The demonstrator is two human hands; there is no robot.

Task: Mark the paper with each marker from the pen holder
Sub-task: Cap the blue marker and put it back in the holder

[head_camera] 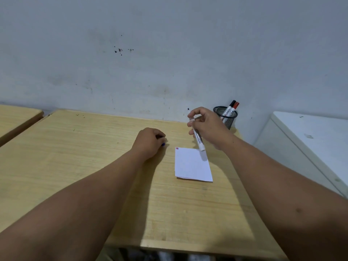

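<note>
Our right hand (205, 127) grips a marker (197, 138) above the paper's (192, 164) far edge; our left hand (150, 142) rests clenched around a blue cap (163, 144) on the desk (84, 157), open desk beyond.

I see the right hand (205, 127) holding a marker (198, 138) over the paper's (192, 164) upper edge, right of centre; the left hand (150, 142) closed around a blue cap (163, 144).

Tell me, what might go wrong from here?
The right hand holds a white marker loosely, tilted above the small white paper; it may slip. Nothing pins the paper, so it may slide. The left hand closes on a small blue thing, perhaps the cap, which could roll off the wooden desk.
</note>
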